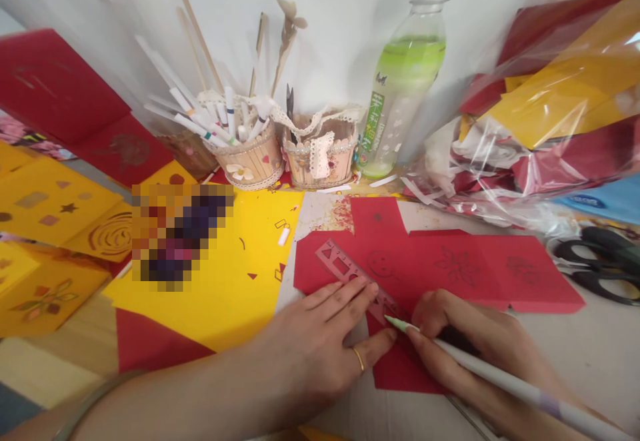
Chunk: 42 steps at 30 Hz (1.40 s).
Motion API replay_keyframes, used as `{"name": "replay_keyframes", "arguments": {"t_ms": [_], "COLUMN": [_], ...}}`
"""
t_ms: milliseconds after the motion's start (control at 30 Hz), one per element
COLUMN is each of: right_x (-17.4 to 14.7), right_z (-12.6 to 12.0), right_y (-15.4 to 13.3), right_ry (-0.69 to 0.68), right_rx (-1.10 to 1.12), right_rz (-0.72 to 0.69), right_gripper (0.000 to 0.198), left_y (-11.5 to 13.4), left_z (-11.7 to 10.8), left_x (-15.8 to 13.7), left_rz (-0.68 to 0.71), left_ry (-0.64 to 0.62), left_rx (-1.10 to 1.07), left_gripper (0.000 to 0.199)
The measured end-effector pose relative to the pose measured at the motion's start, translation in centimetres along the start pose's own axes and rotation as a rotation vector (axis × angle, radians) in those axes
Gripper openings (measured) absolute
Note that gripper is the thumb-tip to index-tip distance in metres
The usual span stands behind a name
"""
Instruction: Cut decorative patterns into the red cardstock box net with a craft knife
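A red paper cut-out (pixel 440 268), shaped like an unfolded box, lies on the table with a smiley face and flower patterns drawn on it. Across its left part rests a small clear stencil ruler (pixel 340 264) with cut-out shapes, set at a slant. My left hand (pixel 340 328), a gold ring on one finger, lies flat over the ruler and presses it against the paper; its fingers are stretched out. In a writing grip, my right hand (pixel 480 341) holds a long white pen (pixel 480 366), whose pale green tip touches down at the ruler's lower end.
Yellow paper (pixel 250 248) with small scraps lies left. Behind stand a wooden pot of markers (pixel 250 158), another lace-trimmed pot (pixel 320 158) and a green drink bottle (pixel 405 81). Black-handled scissors (pixel 595 261) and a plastic bag of paper (pixel 540 128) are right. Yellow boxes (pixel 55 208) stand far left.
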State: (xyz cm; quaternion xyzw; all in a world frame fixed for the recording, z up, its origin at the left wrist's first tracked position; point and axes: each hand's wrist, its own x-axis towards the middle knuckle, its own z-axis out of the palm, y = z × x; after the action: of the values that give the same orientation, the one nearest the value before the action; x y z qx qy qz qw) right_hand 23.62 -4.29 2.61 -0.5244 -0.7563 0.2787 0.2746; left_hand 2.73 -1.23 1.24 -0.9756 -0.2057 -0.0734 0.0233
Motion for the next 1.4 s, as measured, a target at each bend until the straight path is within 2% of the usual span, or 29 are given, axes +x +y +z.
{"name": "replay_keyframes", "arguments": {"t_ms": [167, 500, 733, 967, 1133, 1333, 1400], "right_x": [-0.1, 0.2, 0.5, 0.7, 1.1, 1.3, 0.9], "right_z": [-0.3, 0.1, -1.1, -1.5, -2.6, -2.6, -2.1], "right_y": [0.0, -0.1, -1.4, -1.8, -0.8, -0.5, -0.5], "right_ry": [0.024, 0.031, -0.006, -0.084, -0.066, 0.056, 0.048], "right_rx": [-0.007, -0.056, -0.140, -0.116, 0.051, 0.071, 0.075], "right_rz": [0.076, -0.079, -0.096, 0.049, 0.202, 0.125, 0.136], "right_gripper": [0.020, 0.019, 0.021, 0.021, 0.016, 0.021, 0.021], "left_y": [-0.1, 0.0, -0.1, -0.1, -0.2, -0.2, -0.2], "left_z": [0.0, -0.3, -0.3, -0.3, -0.2, -0.5, -0.6], "left_x": [-0.1, 0.1, 0.1, 0.0, 0.0, -0.1, 0.0], "left_rz": [0.003, 0.009, 0.006, 0.004, -0.004, 0.013, 0.011], "left_ry": [-0.014, 0.025, 0.046, 0.070, 0.069, -0.021, -0.025], "left_rx": [-0.021, -0.036, -0.071, -0.104, -0.095, -0.065, -0.070], "left_gripper": [0.035, 0.030, 0.029, 0.028, 0.029, 0.034, 0.033]}}
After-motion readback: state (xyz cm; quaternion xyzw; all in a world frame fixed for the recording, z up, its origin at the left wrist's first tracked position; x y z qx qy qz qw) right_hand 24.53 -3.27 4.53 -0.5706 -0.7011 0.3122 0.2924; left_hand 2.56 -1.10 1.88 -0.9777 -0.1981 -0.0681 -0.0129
